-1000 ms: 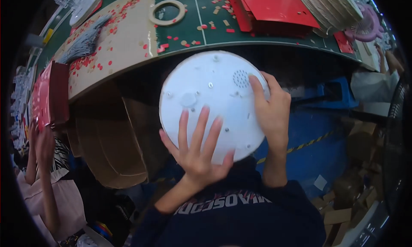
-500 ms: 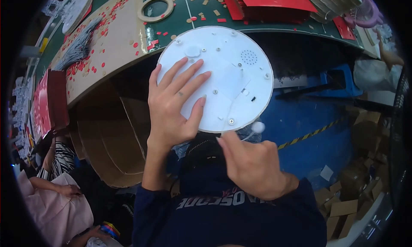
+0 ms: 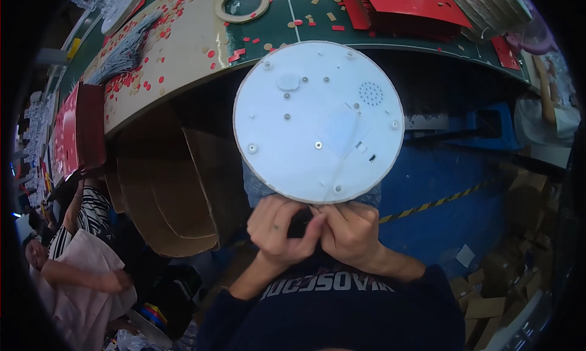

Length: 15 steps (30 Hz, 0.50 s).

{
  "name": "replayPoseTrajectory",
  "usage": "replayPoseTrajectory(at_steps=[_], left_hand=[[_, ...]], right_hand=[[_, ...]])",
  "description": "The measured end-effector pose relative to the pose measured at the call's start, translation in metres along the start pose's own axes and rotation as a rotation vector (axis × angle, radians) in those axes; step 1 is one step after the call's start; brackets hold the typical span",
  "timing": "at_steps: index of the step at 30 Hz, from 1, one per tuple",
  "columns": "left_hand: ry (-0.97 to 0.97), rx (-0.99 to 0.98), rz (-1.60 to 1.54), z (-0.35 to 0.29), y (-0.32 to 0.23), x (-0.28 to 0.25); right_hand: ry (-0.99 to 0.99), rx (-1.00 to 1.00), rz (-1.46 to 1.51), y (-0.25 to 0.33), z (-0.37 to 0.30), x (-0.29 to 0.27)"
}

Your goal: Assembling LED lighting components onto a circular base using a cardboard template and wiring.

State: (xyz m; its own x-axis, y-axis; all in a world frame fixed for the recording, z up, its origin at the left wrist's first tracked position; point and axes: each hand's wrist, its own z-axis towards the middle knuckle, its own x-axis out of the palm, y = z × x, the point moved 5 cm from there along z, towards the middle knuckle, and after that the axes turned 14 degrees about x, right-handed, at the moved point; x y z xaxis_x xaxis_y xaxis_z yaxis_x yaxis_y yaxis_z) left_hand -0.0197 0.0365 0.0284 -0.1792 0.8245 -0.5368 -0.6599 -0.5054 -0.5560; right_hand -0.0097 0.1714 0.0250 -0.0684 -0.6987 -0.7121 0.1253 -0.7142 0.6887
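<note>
A round white panel (image 3: 287, 174) rests in front of me, its far rim close to the table edge. Small metal screws or posts, a cluster of round holes, a small dark slot and a clear sheet-like patch show on its face. At the near rim, my left hand (image 3: 276, 228) is closed, its fingers curled and the thumb reaching toward the other hand. My right hand (image 3: 354, 234) meets it there with fingers pinched together. Whatever lies between the fingertips is hidden or too small to name. Clear plastic (image 3: 256, 186) shows under the panel.
On the green table (image 3: 284, 31) lie a tape roll (image 3: 244, 4), red and tan paper bits, a bundle of grey wires (image 3: 129, 49) and red folded boards (image 3: 406, 9). An open carton (image 3: 201, 211) stands below left. Another person (image 3: 91, 278) sits at left; a blue stool (image 3: 488, 128) stands at right.
My left hand has left the panel's face and come down to its near rim beside my right hand. The white ball on a thin cord near my right hand is now out of sight.
</note>
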Motion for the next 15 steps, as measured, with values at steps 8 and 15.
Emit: replayPoseTrajectory(at_steps=[8, 15], left_hand=[[0.046, -0.079, 0.051, 0.02, -0.016, -0.011], [0.064, -0.334, -0.395, 0.005, 0.005, 0.005]], right_hand=[[0.106, -0.137, -0.084, 0.012, -0.007, -0.005], [0.353, -0.326, -0.09, 0.011, 0.001, -0.018]])
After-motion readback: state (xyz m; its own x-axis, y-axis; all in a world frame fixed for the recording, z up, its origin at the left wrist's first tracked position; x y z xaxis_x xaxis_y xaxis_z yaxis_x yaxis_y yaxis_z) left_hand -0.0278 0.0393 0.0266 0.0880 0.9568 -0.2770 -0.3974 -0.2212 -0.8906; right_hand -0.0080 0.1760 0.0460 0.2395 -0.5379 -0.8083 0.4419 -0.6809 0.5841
